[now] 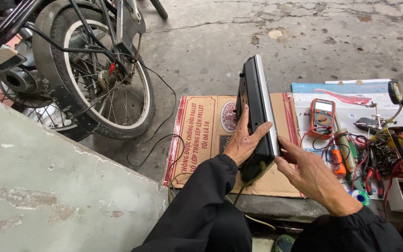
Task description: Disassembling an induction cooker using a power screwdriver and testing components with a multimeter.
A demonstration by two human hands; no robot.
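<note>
A flat black appliance with a silver edge point(258, 100) stands on its side over a flattened cardboard sheet point(202, 121). My left hand point(243, 140) grips it from the left, thumb and fingers wrapped around its lower body. My right hand point(311, 175) is at its lower right edge, fingers touching the silver rim. A dark cord point(243, 189) hangs from the appliance's bottom end toward me. Both arms wear black sleeves.
A bicycle wheel point(103, 79) stands at the left, beside a concrete ledge point(47, 186). To the right lie an orange multimeter point(322, 116), red and black leads, pliers point(374, 179), a solder roll point(361, 197) and small tools on printed paper point(350, 100). Cracked concrete floor lies beyond.
</note>
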